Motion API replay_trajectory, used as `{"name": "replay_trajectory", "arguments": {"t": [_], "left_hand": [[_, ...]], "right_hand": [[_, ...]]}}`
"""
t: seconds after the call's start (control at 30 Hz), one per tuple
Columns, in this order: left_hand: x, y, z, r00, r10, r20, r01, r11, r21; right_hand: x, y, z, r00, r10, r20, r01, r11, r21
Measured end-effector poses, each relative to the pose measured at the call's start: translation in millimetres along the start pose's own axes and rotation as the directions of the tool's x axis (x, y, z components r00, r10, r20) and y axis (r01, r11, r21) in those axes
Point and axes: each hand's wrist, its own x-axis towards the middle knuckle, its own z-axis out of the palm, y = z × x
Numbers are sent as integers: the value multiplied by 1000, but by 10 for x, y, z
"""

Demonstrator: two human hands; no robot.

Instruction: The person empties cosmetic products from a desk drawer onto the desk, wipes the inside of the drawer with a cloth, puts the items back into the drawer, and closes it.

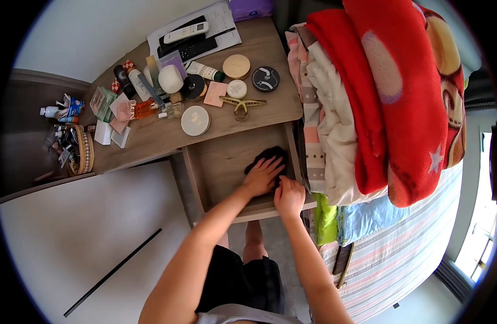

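Black cloth item: [276, 153] lies inside the drawer, in its right half near the right wall; partly covered, so its full outline cannot be told.
Drawer: [218, 162] pulled out; bare wooden bottom to the left of the cloth item, giving open room there.
Drawer edges: left wall clear of both hands; right wall close to the cloth item; front edge passes beneath the forearms.
Left hand: [263, 175] inside the drawer, palm down on the cloth item, fingers extended and slightly spread.
Right hand: [290, 195] at the drawer's front right corner, fingers curled beside the cloth item; whether they grip it cannot be told.
Surface: [272, 117] directly behind the drawer; white round container [195, 120] and hair clip [241, 106] stand nearest its opening.
Red blanket: [374, 102] right of the drawer, atop stacked bedding.
White panel: [97, 227] left of the drawer.
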Motion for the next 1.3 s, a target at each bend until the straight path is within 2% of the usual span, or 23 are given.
{"name": "replay_trajectory", "arguments": {"t": [0.1, 0.2, 0.3, 0.4, 0.5, 0.57, 0.6, 0.7, 0.77, 0.83, 0.87, 0.9, 0.97, 1.0, 1.1, 1.2, 1.3], "left_hand": [[-233, -238, -243, 991, -105, 77, 92, 983, 158], [33, -424, -301, 979, -198, -48, 203, 938, 279], [615, -553, -103, 917, -326, -229, 368, 914, 172], [801, -299, 82, 920, -345, -185, 381, 896, 228], [488, -70, 160, 963, -210, -169, 235, 961, 144], [52, -44, 236, 997, 52, 54, -57, 994, 95], [-120, -108, 203, 969, 188, 158, -198, 979, 49], [-393, -341, -232, 880, 355, 314, -367, 930, -22], [-611, -603, -451, 881, 274, 385, -309, 950, 31], [-720, -707, -598, 970, -60, 235, 1, 970, 244], [-769, -716, -629, 966, -221, 136, 167, 931, 325], [-782, -691, -590, 926, -378, 17, 351, 877, 329], [-694, -545, -420, 726, -649, -227, 688, 678, 261], [-683, -403, -369, 658, -721, -216, 747, 590, 306], [-865, -290, -321, 553, -823, 132, 760, 563, 326], [-1108, -99, -436, 562, -766, 312, 736, 635, 235], [-1018, -31, -499, 614, -632, 473, 673, 732, 104]], "right_hand": [[-11, -9, -11, 1000, 12, 16, -13, 999, 38], [-23, -14, -4, 1000, 19, 15, -19, 999, 39], [-25, -7, -6, 998, 32, 45, -34, 999, 32], [-28, -12, -1, 999, 40, -9, -40, 998, 41], [11, -41, -53, 996, 36, -82, -28, 995, 95], [9, -26, -39, 992, 8, -126, 5, 995, 103], [8, -9, -26, 989, -8, -150, 24, 994, 106], [-34, 28, -5, 994, 33, -107, -18, 990, 142], [-67, 28, 3, 993, 35, -109, -19, 990, 143], [-30, 25, 3, 993, 24, -115, -9, 991, 134], [-29, 19, 5, 993, 15, -113, -1, 992, 126], [-40, 0, 7, 994, 7, -110, 6, 993, 118], [-40, 4, 5, 994, 27, -107, -15, 993, 119], [-44, 24, -3, 994, 36, -106, -24, 993, 116], [-50, 47, -8, 993, 30, -116, -15, 991, 130], [-38, 24, 19, 994, 30, -105, -22, 997, 80], [-29, 12, 28, 994, 50, -97, -43, 997, 71]]}}
